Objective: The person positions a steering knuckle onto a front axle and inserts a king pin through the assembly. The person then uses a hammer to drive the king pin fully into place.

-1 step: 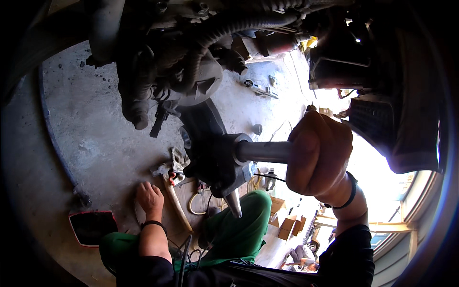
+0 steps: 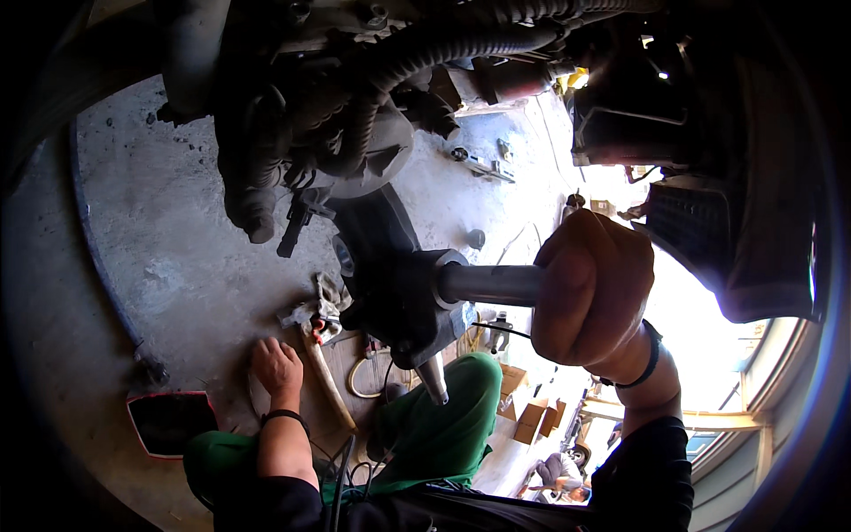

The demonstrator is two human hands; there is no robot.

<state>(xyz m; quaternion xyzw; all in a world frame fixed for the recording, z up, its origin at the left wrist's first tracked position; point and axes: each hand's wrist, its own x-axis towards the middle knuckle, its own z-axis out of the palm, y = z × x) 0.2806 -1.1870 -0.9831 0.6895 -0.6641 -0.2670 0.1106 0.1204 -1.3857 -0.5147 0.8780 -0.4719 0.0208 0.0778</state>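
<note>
My right hand (image 2: 596, 288) is closed in a fist around the outer end of a smooth round steel pin (image 2: 492, 284). The pin's other end enters a dark cast-metal joint (image 2: 417, 293) on the end of a heavy beam (image 2: 381, 222). A tapered metal stud (image 2: 433, 379) points down from this joint toward my knee. Below my fist, a thin black rod (image 2: 505, 331) sticks out sideways; whether my fingers hold it is hidden. My left hand (image 2: 277, 365) is low on the left near the floor, its fingers curled. What lies under them is hidden.
A wooden handle (image 2: 330, 390) and rags (image 2: 328, 301) lie beside my left hand. A red-rimmed dark tray (image 2: 173, 424) sits at lower left, near a hose (image 2: 93, 239). Ribbed hoses (image 2: 461, 44) hang overhead. Cardboard boxes (image 2: 532, 419) and a crouching person (image 2: 560, 474) are at lower right.
</note>
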